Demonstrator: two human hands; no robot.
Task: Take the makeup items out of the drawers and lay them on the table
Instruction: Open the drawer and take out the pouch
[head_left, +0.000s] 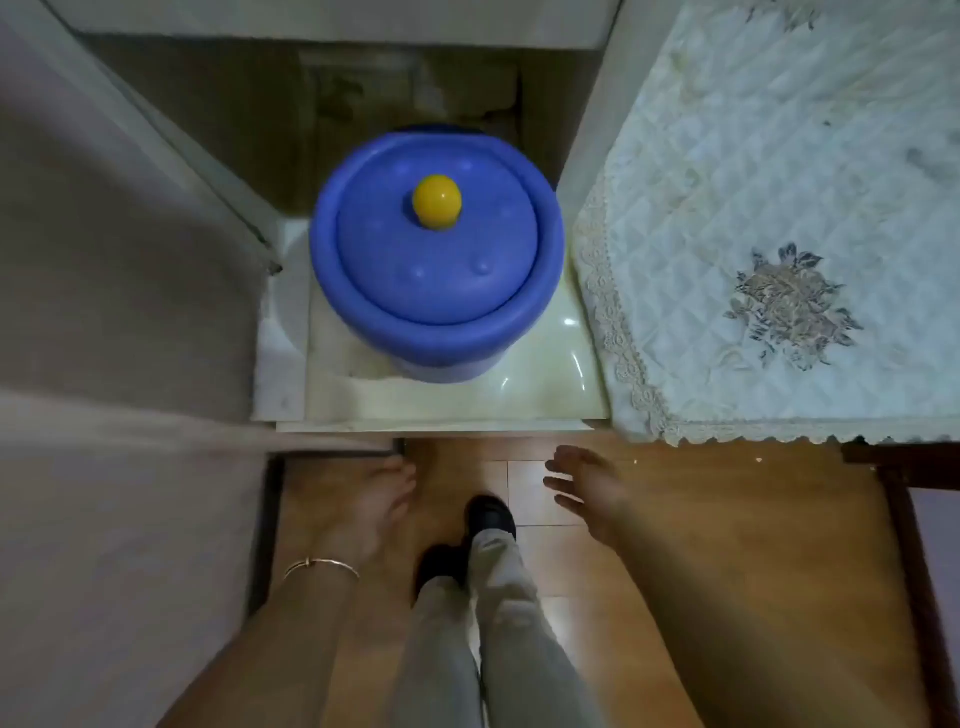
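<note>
No legible text or labels

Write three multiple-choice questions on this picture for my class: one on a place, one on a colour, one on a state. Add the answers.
1. Where does the bin stand?
A) on pale tiles beside the cloth
B) on the cloth
C) on a chair

2. What colour is the knob on the lid?
A) red
B) yellow
C) green

3. How are the hands?
A) both grip the lid
B) one holds a brush
C) left hand and right hand are open and hold nothing

Answers:
1 A, tiles show under the bin and the cloth lies to its side.
2 B, the knob is yellow on a blue lid.
3 C, the fingers are spread over the floor.
</note>
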